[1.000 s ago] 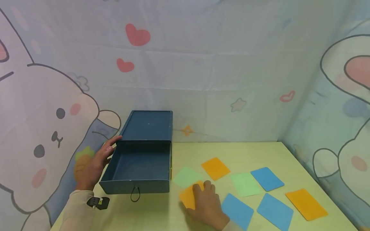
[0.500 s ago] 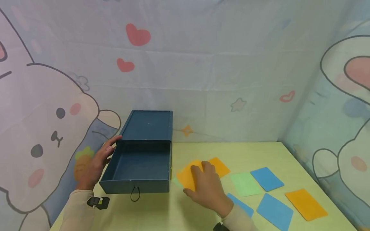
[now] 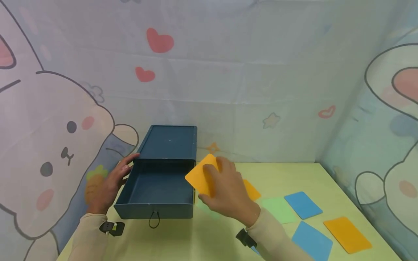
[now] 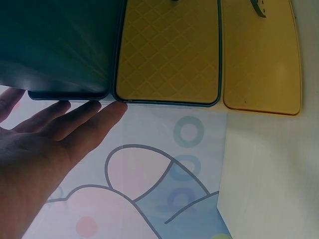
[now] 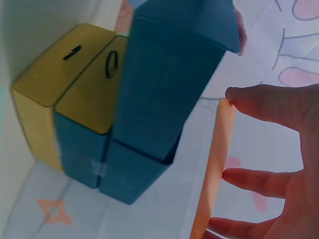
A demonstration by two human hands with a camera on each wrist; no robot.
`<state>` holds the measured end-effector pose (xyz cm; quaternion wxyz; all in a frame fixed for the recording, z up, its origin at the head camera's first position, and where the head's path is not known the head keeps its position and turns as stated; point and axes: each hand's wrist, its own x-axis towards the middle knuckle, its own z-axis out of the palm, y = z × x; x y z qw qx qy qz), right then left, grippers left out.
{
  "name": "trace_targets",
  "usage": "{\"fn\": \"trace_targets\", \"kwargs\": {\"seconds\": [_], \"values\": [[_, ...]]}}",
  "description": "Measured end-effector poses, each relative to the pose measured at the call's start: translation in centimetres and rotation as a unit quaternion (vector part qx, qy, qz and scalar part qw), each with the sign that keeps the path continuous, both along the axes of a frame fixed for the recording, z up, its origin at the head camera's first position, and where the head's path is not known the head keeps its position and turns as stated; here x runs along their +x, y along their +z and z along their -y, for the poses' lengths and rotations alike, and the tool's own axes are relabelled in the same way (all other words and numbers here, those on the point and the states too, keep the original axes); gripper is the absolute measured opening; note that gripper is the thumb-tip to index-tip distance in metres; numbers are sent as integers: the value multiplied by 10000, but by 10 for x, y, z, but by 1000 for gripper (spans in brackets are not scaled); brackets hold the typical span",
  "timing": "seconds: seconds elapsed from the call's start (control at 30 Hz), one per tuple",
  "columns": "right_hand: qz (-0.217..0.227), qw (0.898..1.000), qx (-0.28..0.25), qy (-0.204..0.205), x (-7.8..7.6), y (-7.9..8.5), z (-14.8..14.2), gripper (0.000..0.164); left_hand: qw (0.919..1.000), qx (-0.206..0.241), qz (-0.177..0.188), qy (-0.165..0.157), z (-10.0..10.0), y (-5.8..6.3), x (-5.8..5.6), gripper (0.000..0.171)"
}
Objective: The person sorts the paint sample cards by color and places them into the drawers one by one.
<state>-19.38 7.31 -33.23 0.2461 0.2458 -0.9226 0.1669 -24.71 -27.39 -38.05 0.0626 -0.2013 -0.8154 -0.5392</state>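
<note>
A dark blue drawer [image 3: 173, 211] is pulled out of the top of a drawer box [image 3: 169, 140]; its inside shows bare. My left hand [image 3: 112, 183] touches the box's left side with extended fingers, and in the left wrist view those fingertips [image 4: 118, 108] lie along the lower rim. In the air just right of the drawer, my right hand [image 3: 230, 194] pinches an orange card [image 3: 198, 178], which overlaps the drawer's right rim in the head view. Seen edge-on in the right wrist view, the card [image 5: 213, 172] sits between thumb and fingers.
On the table lie a blue card [image 3: 303, 204], a second blue card [image 3: 312, 241], a green card [image 3: 278, 209] and orange cards [image 3: 347, 235]. Another green card [image 3: 209, 211] is partly behind the right hand. Yellow-fronted drawers [image 4: 169, 55] are stacked below the top one. Printed cloth hangs behind.
My right hand has lifted the orange card off the table and carried it up and left toward the drawer. The left hand stays at the box's side.
</note>
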Motion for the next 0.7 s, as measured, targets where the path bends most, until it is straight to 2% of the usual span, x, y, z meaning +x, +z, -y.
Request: {"fn": "trace_targets", "kwargs": {"seconds": [0.13,0.23,0.4,0.7], "values": [[-78,9993,149,346,-5,16,15,60,10000,-10,2,26,-2,1,-1,55],[-11,9978,282,608,-13,21,25,59,10000,-33,12,69,-3,1,-1,56],[361,9947,487,828,-24,20,42,59,9999,1,65,110,-2,0,0,57],[720,9840,1162,1142,-33,20,61,61,9999,-21,78,153,-4,-1,1,59]]}}
